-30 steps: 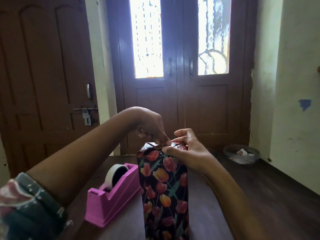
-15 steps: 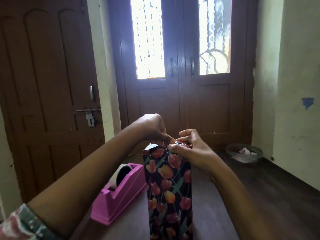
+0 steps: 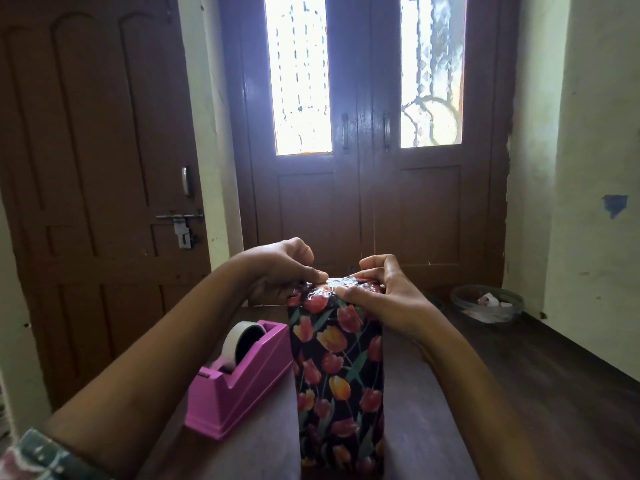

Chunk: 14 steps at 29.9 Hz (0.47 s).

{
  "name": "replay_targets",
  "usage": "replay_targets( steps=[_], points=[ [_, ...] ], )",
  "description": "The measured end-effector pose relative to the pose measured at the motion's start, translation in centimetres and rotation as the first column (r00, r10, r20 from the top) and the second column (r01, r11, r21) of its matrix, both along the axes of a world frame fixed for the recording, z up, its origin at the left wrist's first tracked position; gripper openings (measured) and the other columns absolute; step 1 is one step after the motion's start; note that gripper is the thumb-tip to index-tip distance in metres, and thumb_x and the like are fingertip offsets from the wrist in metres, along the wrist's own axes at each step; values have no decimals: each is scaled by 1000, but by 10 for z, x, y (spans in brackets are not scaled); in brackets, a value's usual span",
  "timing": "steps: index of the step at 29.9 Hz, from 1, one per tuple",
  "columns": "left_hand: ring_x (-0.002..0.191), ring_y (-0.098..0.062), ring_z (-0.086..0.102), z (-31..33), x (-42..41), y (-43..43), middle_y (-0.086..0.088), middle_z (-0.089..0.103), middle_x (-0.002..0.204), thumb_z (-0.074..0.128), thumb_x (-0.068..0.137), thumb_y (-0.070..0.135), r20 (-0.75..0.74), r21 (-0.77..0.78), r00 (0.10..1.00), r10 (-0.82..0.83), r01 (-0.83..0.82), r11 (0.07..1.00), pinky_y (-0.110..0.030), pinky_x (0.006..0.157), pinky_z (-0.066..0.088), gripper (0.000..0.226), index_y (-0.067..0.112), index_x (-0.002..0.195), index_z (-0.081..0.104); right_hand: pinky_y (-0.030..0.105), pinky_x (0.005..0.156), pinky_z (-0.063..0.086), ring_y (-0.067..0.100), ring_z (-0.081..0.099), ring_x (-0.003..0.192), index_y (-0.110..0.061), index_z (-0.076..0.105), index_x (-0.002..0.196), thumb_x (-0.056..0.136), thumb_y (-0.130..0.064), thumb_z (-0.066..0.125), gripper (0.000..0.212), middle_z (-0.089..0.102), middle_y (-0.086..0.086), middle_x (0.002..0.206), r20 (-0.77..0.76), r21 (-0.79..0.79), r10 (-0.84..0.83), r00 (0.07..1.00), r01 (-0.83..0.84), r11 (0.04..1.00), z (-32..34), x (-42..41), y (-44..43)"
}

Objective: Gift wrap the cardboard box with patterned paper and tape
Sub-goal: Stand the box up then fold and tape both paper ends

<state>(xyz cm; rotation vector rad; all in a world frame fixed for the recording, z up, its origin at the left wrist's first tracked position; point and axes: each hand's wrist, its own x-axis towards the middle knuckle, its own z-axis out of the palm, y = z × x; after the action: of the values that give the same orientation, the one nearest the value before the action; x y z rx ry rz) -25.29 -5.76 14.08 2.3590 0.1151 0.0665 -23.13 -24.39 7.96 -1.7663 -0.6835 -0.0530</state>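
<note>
Pinching the folded paper at the top left corner of the wrapped box (image 3: pixel 337 375) with the left grip (image 3: pixel 284 268), fingers curled in close. Clasping the top right with the right grip (image 3: pixel 384 296), thumb pressed on the front upper edge, fingers bent over the top. Hard to make out in the glare: a shiny patch (image 3: pixel 337 282) between the two thumbs, tape or bare paper. Cut off at the bottom of the frame: the box's base. Standing upright at lower centre on the table (image 3: pixel 415 427), directly beneath both grips, just right of the pink tape dispenser (image 3: pixel 239 375).
</note>
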Motion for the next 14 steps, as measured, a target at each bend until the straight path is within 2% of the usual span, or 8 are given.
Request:
replay_targets(
  steps=[2, 4, 6, 9, 12, 14],
  points=[
    [68, -10, 53, 2, -2, 5, -6, 55, 96, 67, 84, 17, -8, -131, 1000, 5, -6, 991, -22, 52, 48, 31, 17, 110, 50, 19, 75, 47, 5, 50, 92, -26, 33, 116, 78, -35, 70, 53, 48, -11, 105, 9, 1, -10, 1000, 10, 1000, 0, -1, -1],
    [59, -8, 53, 1, -7, 6, -6, 56, 88, 64, 87, 18, -8, -253, 1000, -8, 5, 967, -17, 46, 48, 23, 15, 107, 53, 21, 77, 48, 5, 50, 92, -25, 33, 116, 78, -35, 70, 53, 48, -10, 105, 8, -2, -12, 1000, 12, 1000, 1, -2, -1],
    [57, -8, 59, -4, -9, 3, -5, 61, 88, 63, 86, 29, -30, -229, 999, -43, 35, 973, -17, 45, 48, 27, 16, 108, 55, 23, 79, 49, 5, 50, 93, -25, 33, 116, 78, -36, 70, 55, 48, -9, 106, 0, -18, -9, 1000, 9, 1000, 1, -2, 0],
    [59, -11, 68, -12, -10, -2, -7, 67, 89, 67, 82, 29, -101, -266, 994, -50, 21, 964, -21, 48, 52, 28, 13, 104, 62, 24, 82, 48, 5, 50, 95, -26, 30, 120, 81, -38, 66, 54, 47, -11, 105, -24, -49, -9, 1000, 8, 999, 3, -4, 2],
    [61, -15, 69, -14, -8, -1, -8, 70, 85, 68, 82, 26, -119, -314, 992, -28, -11, 949, -25, 49, 53, 19, 13, 95, 66, 32, 90, 43, 14, 52, 104, -23, 28, 129, 92, -46, 46, 47, 52, -6, 112, -178, 27, 16, 984, -12, 1000, 9, -4, 0],
    [61, -16, 68, -14, -7, 0, -8, 71, 82, 70, 80, 26, -107, -321, 994, -19, -17, 947, -26, 49, 54, 19, 13, 92, 67, 35, 87, 36, 17, 50, 101, -20, 30, 126, 96, -49, 36, 42, 58, -4, 104, -255, 58, -18, 967, 34, 998, 16, 2, 0]
  ],
)
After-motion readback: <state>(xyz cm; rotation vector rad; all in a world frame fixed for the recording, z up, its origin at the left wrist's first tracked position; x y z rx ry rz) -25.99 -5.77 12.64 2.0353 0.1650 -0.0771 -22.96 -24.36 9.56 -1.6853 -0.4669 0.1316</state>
